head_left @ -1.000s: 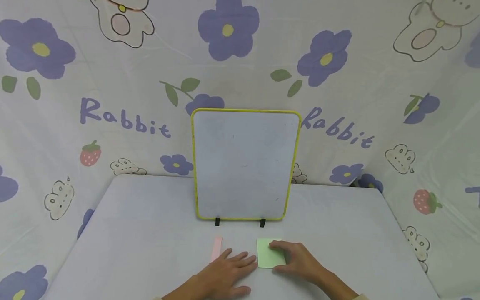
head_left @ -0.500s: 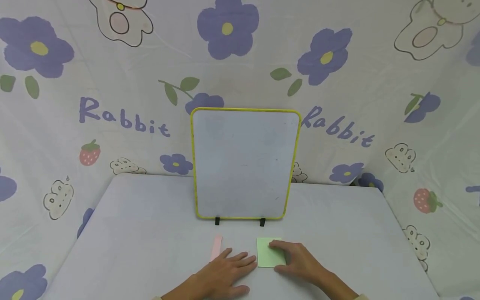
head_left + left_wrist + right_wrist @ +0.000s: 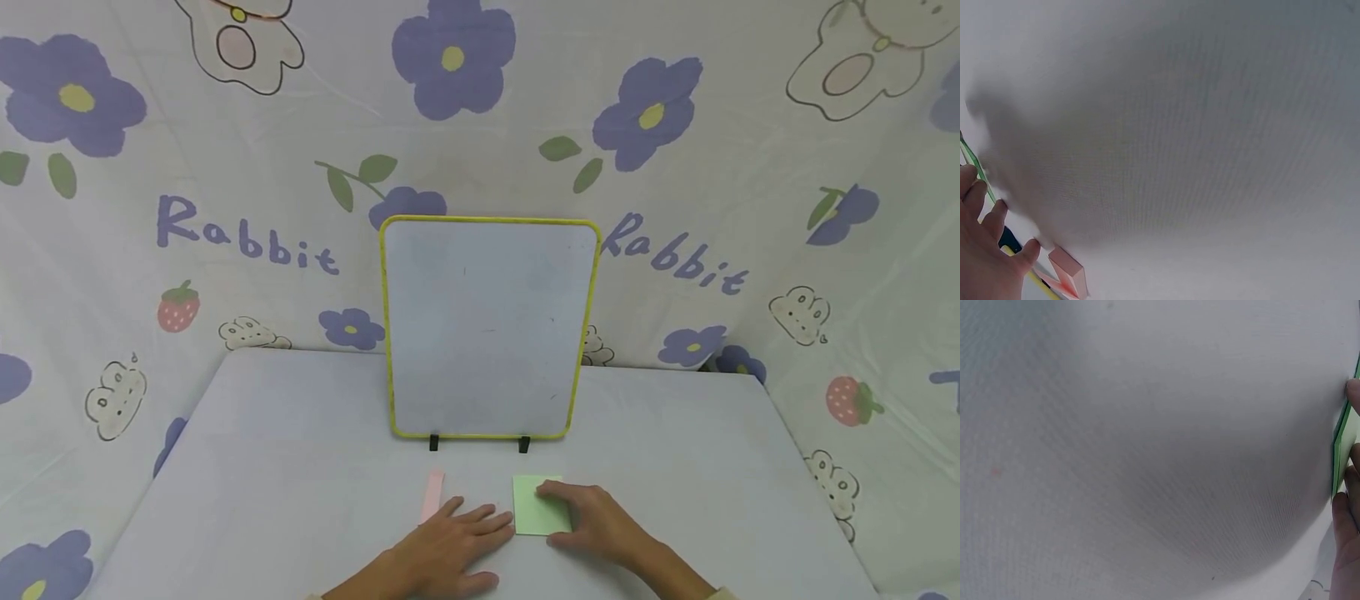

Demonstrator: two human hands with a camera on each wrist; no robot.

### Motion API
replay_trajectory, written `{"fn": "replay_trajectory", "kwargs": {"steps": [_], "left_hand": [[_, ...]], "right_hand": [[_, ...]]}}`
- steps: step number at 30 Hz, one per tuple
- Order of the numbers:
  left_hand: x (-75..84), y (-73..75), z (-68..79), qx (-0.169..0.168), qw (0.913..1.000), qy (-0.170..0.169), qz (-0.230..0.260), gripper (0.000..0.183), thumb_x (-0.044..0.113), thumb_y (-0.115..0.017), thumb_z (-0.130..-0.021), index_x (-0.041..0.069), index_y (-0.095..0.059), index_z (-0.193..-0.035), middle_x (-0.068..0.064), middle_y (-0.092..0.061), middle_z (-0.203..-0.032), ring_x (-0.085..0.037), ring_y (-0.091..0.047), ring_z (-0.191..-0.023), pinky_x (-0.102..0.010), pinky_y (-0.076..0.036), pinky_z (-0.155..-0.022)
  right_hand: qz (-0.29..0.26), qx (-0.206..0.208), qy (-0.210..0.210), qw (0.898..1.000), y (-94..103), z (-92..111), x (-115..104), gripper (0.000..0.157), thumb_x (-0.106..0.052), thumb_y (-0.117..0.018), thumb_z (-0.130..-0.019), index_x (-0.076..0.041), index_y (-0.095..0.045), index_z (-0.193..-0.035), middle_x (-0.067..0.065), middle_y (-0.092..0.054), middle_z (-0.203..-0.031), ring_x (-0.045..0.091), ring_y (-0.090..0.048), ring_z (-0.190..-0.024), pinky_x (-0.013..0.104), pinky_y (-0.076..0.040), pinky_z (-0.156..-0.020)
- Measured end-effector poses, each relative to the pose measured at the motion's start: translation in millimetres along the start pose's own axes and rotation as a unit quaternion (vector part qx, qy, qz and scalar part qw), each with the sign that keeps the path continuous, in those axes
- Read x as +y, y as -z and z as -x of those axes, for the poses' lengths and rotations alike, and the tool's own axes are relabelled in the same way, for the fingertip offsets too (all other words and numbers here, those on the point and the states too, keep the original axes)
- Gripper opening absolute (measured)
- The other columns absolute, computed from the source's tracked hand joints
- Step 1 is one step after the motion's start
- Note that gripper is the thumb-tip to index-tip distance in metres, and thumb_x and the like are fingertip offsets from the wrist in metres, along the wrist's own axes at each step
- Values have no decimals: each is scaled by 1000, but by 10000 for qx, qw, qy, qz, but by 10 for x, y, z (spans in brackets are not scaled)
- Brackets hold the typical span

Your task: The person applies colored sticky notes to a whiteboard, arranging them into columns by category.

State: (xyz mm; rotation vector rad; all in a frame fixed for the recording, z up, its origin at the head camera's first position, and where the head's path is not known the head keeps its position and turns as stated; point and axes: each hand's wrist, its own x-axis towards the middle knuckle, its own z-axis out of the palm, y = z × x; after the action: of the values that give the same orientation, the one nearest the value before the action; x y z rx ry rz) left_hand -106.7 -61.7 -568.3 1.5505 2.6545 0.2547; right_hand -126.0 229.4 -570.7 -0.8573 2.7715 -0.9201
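Observation:
In the head view a square light-green sticky note pad (image 3: 527,517) lies on the white table. My right hand (image 3: 607,529) holds it, forefinger bent over its top and thumb at its near edge; the right wrist view shows the pad's dark green side (image 3: 1337,459) beside the fingers (image 3: 1343,519). My left hand (image 3: 450,546) rests palm down, fingers spread and pointing at the pad's left edge. By its little finger lies a narrow pink sticky note pad (image 3: 432,493), its near end hidden by the hand. The left wrist view shows this pink pad (image 3: 1067,269) as a thick block.
A whiteboard (image 3: 491,325) with a yellow frame stands upright behind the pads, on two black feet (image 3: 524,444). White cloth printed with flowers and rabbits (image 3: 480,150) hangs round the back and sides of the table (image 3: 285,475).

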Motion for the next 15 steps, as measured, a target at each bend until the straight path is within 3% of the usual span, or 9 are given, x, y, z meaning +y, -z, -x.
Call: {"fn": "replay_trajectory", "kwargs": {"steps": [7, 15], "left_hand": [[9, 39, -11, -43, 9999, 38, 118, 60, 51, -39, -103, 17, -43, -152, 3, -40, -156, -19, -44, -139, -55, -40, -104], [26, 62, -14, -132, 9996, 100, 208, 60, 51, -39, -103, 17, -44, -152, 3, -41, -156, -20, -44, -139, -55, -40, -104]], "right_hand": [[140, -25, -34, 9999, 23, -20, -32, 51, -21, -86, -75, -10, -69, -122, 4, -71, -119, 21, -66, -111, 40, -52, -93], [-189, -197, 12, 9996, 58, -28, -38, 36, -17, -80, -83, -8, -72, -116, 8, -70, -121, 27, -65, -116, 46, -49, -97]]}}
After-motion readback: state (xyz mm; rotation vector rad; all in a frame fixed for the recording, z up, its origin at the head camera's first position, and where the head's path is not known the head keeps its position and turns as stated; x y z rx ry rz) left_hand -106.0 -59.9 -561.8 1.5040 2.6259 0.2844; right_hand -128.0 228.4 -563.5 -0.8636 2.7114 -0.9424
